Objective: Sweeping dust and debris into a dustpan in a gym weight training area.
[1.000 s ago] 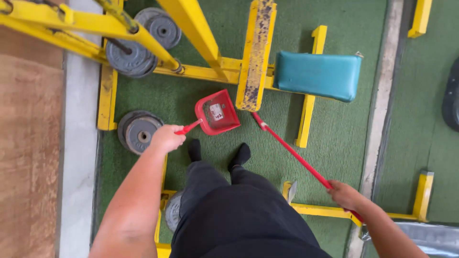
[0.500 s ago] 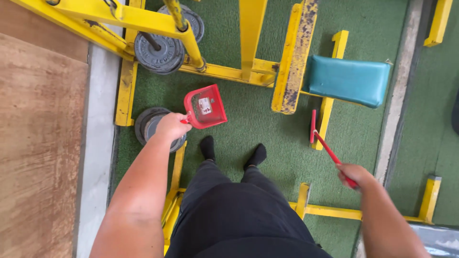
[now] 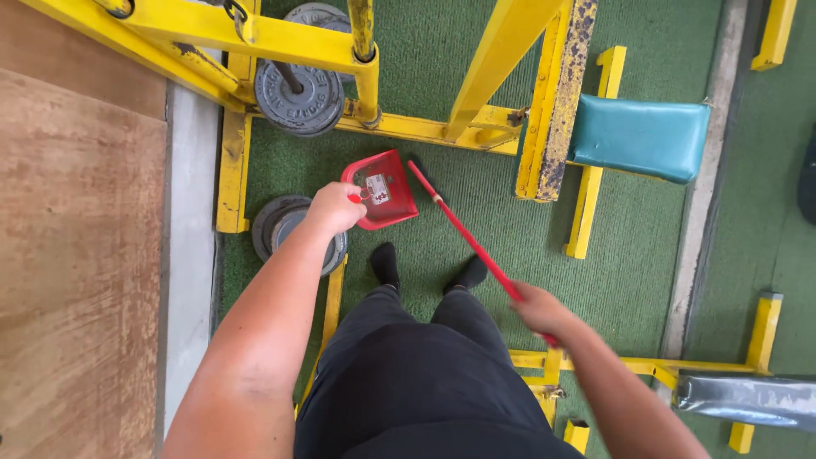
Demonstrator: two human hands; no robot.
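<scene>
Green turf floor (image 3: 476,212), yellow steel gym frame (image 3: 425,129) across the far side, teal pad (image 3: 639,138) at far right, grey weight plates (image 3: 299,95) at far left.

Head view: left hand (image 3: 336,206) is closed around the handle of a red dustpan (image 3: 384,189), which sits on the turf just ahead of the feet. Right hand (image 3: 537,310) is closed around a red broom handle (image 3: 466,238); its far end meets the dustpan's right edge.

Judgement: both tools are light, rigid plastic; best held by their handles.

Bristles are hard to make out; the dustpan's contents are unclear; its handle is hidden in the fist.
</scene>
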